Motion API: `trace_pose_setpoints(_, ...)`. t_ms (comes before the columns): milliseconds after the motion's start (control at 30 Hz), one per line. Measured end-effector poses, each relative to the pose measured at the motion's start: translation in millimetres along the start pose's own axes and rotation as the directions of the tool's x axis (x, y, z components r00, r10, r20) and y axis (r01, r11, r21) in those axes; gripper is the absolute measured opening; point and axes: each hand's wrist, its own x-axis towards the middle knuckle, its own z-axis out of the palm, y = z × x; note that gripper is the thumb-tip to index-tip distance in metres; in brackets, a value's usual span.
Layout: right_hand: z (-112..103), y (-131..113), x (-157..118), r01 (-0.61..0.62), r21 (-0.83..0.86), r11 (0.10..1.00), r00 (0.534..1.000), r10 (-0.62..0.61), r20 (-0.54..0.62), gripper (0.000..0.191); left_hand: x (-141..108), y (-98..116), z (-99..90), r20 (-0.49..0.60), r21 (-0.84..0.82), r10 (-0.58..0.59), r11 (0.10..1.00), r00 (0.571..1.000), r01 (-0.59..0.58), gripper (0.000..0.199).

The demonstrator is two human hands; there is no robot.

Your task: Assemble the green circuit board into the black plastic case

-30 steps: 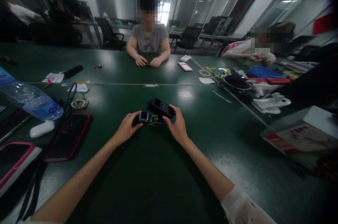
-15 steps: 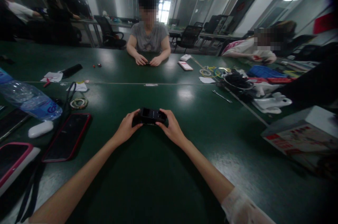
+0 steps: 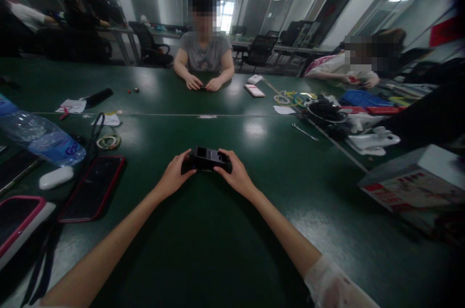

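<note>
A small black device with a dark screen and rows of little buttons (image 3: pixel 209 159) sits between my two hands, just above or on the green table; I cannot tell which. Its left end is gripped by my left hand (image 3: pixel 177 172), thumb toward me and fingers on the far side. The right end is in my right hand (image 3: pixel 235 172), held the same way. Both hands are closed on it, and their far fingers are partly hidden behind the device. Its upper face is tilted up.
To the left lie a red-edged phone (image 3: pixel 92 189), a white case (image 3: pixel 56 178), a bracelet (image 3: pixel 109 141) and a water bottle (image 3: pixel 47 136). A wrench (image 3: pixel 304 131) and a printed box (image 3: pixel 417 177) are on the right. Across the green table (image 3: pixel 167 129) sits a person (image 3: pixel 205 51).
The device has tipped slightly in my hands, so its buttoned top face catches more light. My hands stay in nearly the same place, still holding it.
</note>
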Motion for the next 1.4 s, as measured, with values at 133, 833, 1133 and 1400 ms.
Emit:
trace_pose_setpoints(133,-1.3,-0.3,1.0,-0.002,0.023,1.000,1.000,0.002,-0.010,0.047,0.2,-1.7,1.0,0.002,0.003,0.006,1.000,1.000,-0.006,0.066)
trace_pose_setpoints(833,-1.5,2.5,1.1,0.035,0.061,0.998,0.993,-0.041,0.111,0.049,-3.2,11.8,-5.8,0.077,0.004,-0.062,0.998,0.995,0.062,0.075)
trace_pose_setpoints(1133,-5.9,0.4,2.3,-0.068,0.176,0.982,0.980,0.032,0.198,0.051,-3.1,12.9,-6.0,0.084,0.001,-0.061,0.998,0.995,0.061,0.064)
trace_pose_setpoints(1400,-7.8,-1.2,3.5,-0.150,0.194,0.969,0.964,0.100,0.245,0.053,-3.9,16.3,-8.6,0.106,-0.023,-0.088,0.996,0.990,0.091,0.064)
